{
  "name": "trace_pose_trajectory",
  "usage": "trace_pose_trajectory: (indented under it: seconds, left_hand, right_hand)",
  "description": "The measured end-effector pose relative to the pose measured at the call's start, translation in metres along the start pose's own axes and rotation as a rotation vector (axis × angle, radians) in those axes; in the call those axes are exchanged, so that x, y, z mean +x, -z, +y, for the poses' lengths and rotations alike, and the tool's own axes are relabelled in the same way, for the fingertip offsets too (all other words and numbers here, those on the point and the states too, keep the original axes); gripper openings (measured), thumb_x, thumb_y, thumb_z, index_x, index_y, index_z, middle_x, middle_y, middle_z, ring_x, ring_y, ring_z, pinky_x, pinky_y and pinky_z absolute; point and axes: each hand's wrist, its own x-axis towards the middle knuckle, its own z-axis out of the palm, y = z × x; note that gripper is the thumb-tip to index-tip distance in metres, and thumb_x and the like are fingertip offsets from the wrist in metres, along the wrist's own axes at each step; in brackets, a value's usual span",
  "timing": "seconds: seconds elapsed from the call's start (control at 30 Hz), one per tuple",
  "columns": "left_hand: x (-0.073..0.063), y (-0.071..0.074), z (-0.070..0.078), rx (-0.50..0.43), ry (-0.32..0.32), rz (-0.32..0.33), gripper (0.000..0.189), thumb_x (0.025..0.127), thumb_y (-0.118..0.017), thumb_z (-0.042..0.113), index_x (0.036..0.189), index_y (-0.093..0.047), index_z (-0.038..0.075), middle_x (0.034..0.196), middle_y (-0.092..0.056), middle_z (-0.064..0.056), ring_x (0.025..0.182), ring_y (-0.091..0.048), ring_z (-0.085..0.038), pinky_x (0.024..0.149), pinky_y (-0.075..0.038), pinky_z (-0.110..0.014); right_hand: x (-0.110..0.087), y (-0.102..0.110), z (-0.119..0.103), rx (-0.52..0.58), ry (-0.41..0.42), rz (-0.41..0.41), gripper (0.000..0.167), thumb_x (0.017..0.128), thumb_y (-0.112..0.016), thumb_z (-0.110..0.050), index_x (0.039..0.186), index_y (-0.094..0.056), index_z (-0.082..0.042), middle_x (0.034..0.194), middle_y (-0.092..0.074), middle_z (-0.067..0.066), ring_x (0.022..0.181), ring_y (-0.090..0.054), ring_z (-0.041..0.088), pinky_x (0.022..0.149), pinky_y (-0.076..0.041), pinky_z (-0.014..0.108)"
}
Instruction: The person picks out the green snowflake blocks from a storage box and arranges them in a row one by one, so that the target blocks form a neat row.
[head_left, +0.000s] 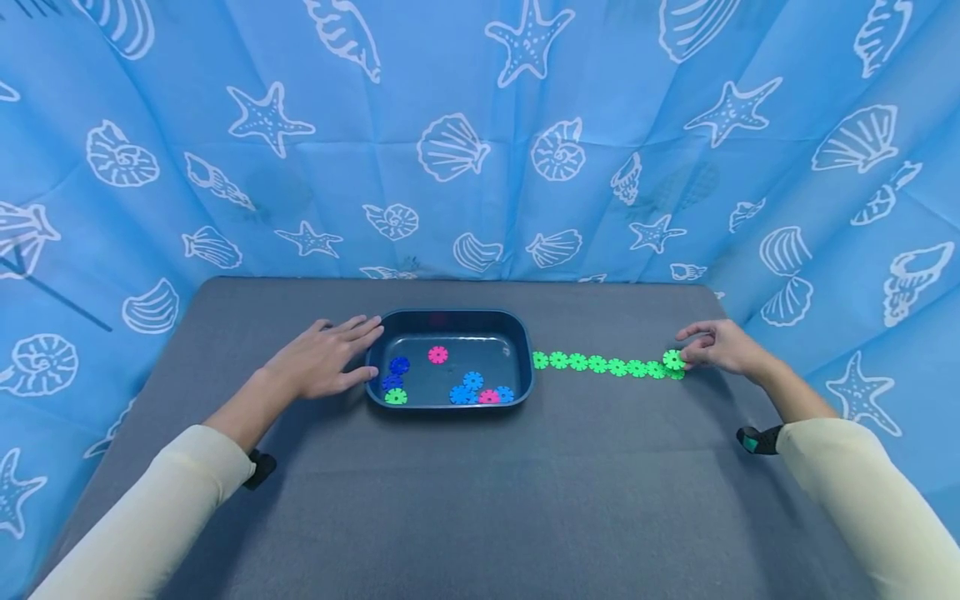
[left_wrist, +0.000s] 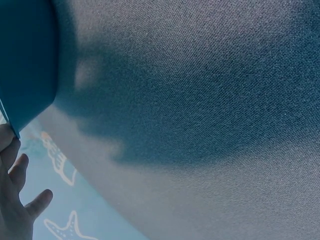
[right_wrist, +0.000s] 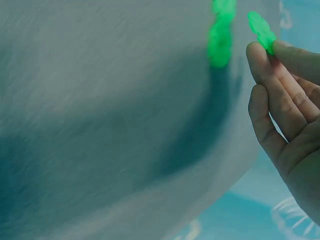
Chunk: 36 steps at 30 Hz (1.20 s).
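Between thumb and fingertips, my right hand (head_left: 723, 346) pinches a green notched disc (head_left: 673, 359), held up off the cloth in the right wrist view (right_wrist: 261, 32). Under and left of it, a row of green notched discs (head_left: 597, 364) lies on the table, overlapping edge to edge and reaching the tray's right side. My left hand (head_left: 322, 360) rests with fingers extended at the left rim of a dark blue tray (head_left: 450, 406). Inside the tray are loose discs: a pink disc (head_left: 438, 355), a dark blue disc (head_left: 400, 365), a green disc (head_left: 396, 397) and several light blue ones.
Grey cloth covers the table (head_left: 480, 500). A blue curtain (head_left: 480, 100) with white shell and starfish prints hangs along the far edge and both sides. Dark bands (head_left: 260, 469) circle both wrists.
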Motion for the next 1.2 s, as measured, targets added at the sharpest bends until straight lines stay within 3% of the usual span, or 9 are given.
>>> trace_pose_trajectory:
  seconds: [0.17, 0.47, 0.93, 1.2]
  left_hand:
    - [0.0, 0.0, 0.0, -0.009, 0.002, 0.0, 0.075, 0.098, -0.055, 0.051, 0.155, -0.035, 0.006, 0.16, -0.031, -0.013, 0.146, -0.03, -0.037, 0.11, -0.026, -0.067]
    - [0.0, 0.0, -0.001, -0.014, -0.001, -0.005, 0.075, 0.099, -0.055, 0.05, 0.155, -0.034, 0.006, 0.161, -0.03, -0.014, 0.146, -0.03, -0.037, 0.11, -0.027, -0.067]
    - [-0.001, 0.004, -0.001, -0.011, -0.011, -0.002, 0.074, 0.099, -0.055, 0.05, 0.155, -0.035, 0.006, 0.16, -0.031, -0.014, 0.146, -0.03, -0.037, 0.109, -0.027, -0.068]
    - [-0.001, 0.003, -0.001, -0.007, -0.015, 0.0, 0.073, 0.099, -0.055, 0.05, 0.154, -0.035, 0.006, 0.16, -0.031, -0.014, 0.146, -0.03, -0.037, 0.11, -0.027, -0.068]
  right_hand:
    - [-0.009, 0.002, 0.023, 0.056, -0.062, 0.015, 0.043, 0.099, -0.057, 0.0, 0.132, -0.042, 0.024, 0.095, -0.069, 0.025, 0.083, -0.073, 0.022, 0.082, -0.058, 0.04]
    - [-0.013, 0.002, 0.047, 0.021, -0.091, 0.061, 0.043, 0.099, -0.058, -0.005, 0.13, -0.045, 0.022, 0.094, -0.072, 0.023, 0.08, -0.073, 0.015, 0.075, -0.059, 0.033]
    - [-0.014, 0.002, 0.044, -0.021, -0.106, 0.048, 0.043, 0.099, -0.059, -0.008, 0.128, -0.048, 0.022, 0.094, -0.073, 0.019, 0.079, -0.07, 0.011, 0.073, -0.058, 0.03]
    - [-0.013, 0.008, 0.038, -0.052, -0.152, 0.007, 0.043, 0.104, -0.051, -0.014, 0.127, -0.047, 0.022, 0.092, -0.072, 0.014, 0.078, -0.069, 0.014, 0.076, -0.059, 0.035]
